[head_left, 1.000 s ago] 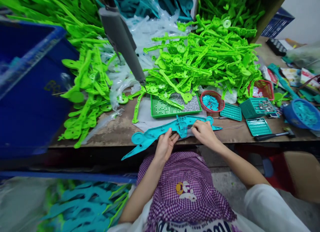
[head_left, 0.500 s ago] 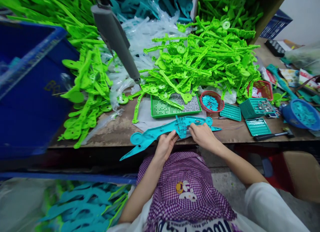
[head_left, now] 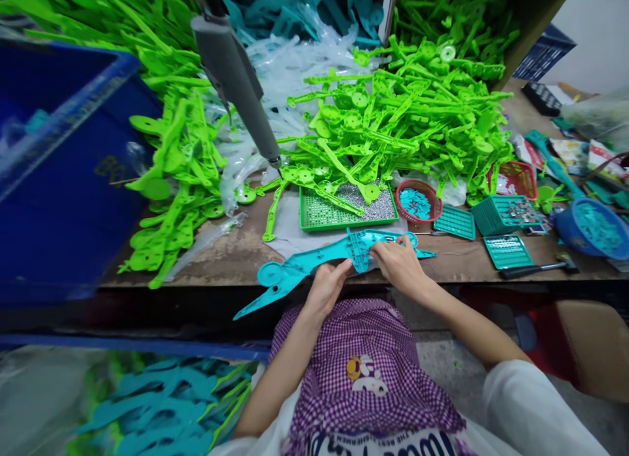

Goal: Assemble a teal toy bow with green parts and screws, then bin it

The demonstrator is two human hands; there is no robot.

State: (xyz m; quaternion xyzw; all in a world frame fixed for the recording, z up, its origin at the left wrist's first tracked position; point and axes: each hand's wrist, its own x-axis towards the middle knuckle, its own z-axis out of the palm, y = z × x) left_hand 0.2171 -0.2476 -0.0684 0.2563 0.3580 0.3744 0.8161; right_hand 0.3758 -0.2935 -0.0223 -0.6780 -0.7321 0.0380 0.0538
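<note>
A long teal plastic shell part lies slanted over the table's front edge, its ribbed inner side up and its pointed end toward the lower left. My left hand grips its lower edge near the middle, thumb on top and fingers partly hidden beneath. My right hand is closed over the ribbed right half, fingertips pinched at the part. Whatever small thing those fingertips may hold is hidden. Just behind the shell stands a green tray of small metal screws, with lime-green parts lying across it.
A grey electric screwdriver hangs at the left of a heap of lime-green parts. To the right are a red basket of teal pieces, teal trays, a hammer and a blue bowl. A blue crate stands left.
The view has shifted slightly. My right fingers have moved a little over the shell, and its pointed left end has dipped slightly. Both hands stay on it.
</note>
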